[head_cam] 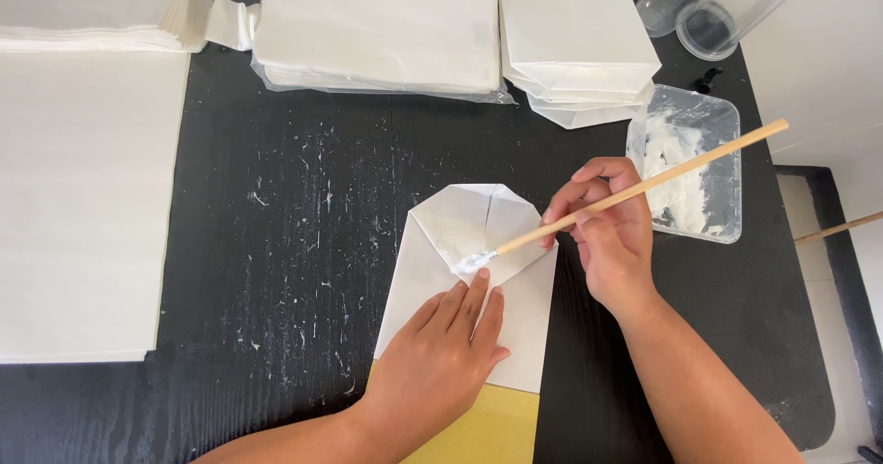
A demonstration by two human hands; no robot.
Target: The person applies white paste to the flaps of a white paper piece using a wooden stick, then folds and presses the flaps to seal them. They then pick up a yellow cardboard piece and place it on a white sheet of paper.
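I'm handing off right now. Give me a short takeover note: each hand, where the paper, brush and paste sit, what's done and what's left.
Left hand: flat on the folded white paper, pinning it to the black table.
Right hand: holds the wooden brush, tip on the fold.
Paste tray: right of the paper.
Done: top flaps folded; finished stack behind.
Left: gluing appears unfinished; flat sheets wait at left.

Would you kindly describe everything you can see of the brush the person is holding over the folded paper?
The brush is a thin, straight stick of pale wood, held tilted, its bare end up toward the right above the clear plastic tray of white paste. Its small tip, coated in white paste, rests on a flap of the folded white paper. The right hand pinches the shaft near its lower half, pencil-fashion. The left hand lies flat on the paper just below the tip and does not touch it.
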